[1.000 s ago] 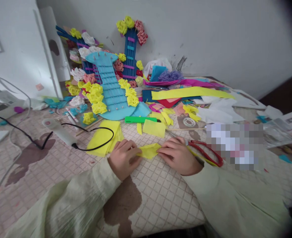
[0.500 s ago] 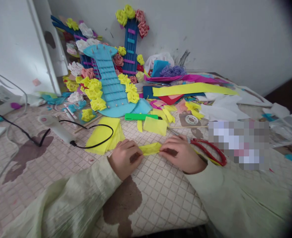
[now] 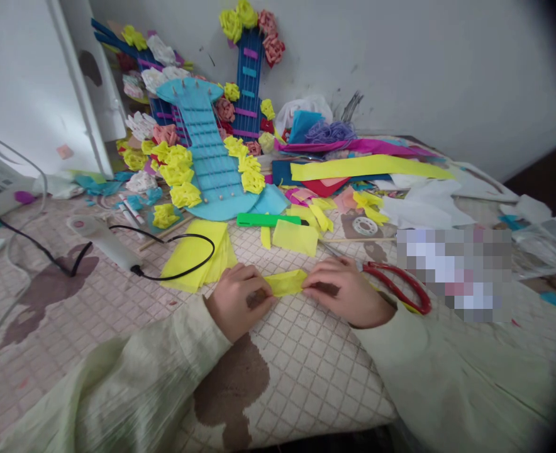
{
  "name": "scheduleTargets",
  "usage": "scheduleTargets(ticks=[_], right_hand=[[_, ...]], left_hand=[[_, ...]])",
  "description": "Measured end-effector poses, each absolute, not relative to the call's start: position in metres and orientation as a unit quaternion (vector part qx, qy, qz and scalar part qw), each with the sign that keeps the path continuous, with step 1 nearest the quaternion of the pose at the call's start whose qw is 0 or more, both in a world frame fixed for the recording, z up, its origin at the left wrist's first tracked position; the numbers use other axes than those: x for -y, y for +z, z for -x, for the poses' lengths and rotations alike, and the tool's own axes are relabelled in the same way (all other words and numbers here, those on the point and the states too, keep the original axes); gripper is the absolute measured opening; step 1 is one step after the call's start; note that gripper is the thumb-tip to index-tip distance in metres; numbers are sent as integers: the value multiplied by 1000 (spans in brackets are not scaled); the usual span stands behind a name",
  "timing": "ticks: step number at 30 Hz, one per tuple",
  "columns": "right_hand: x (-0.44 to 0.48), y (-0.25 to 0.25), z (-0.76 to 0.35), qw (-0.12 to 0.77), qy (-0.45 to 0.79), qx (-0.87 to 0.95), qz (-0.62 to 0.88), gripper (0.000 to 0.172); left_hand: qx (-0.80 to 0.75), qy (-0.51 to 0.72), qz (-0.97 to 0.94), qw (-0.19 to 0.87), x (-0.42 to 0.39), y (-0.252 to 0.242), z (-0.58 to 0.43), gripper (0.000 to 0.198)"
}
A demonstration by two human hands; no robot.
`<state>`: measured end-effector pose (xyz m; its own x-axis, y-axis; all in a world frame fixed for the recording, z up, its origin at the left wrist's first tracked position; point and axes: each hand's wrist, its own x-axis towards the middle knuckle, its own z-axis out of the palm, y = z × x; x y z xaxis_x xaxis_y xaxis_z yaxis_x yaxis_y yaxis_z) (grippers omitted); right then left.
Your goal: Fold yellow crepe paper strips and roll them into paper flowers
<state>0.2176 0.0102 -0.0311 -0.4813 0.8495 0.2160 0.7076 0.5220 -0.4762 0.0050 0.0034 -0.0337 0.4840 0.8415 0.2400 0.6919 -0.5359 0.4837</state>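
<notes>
You are holding a folded yellow paper strip between your hands, just below the center of the frame. Your left hand is pinching its left end and your right hand its right end, each grip closing on the paper. Beyond your left hand, a stack of yellow sheets is lying under the loop of a black cord, which is running from a white handheld tool. Just above the strip, 1 loose yellow sheet is resting near a green cutter. Red-handled scissors are lying beside your right hand on the tabletop. In the upper middle-left, a light-blue guitar-shaped piece is leaning back, bearing yellow paper flowers.
</notes>
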Motion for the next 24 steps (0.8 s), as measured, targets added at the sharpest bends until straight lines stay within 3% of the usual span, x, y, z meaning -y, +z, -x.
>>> scheduleTargets(ticks=[24], right_hand=[[-10,-27,-205,208,168,809,523,8]], left_hand=[[-507,210,-819,170,-6,-32,-11,14]])
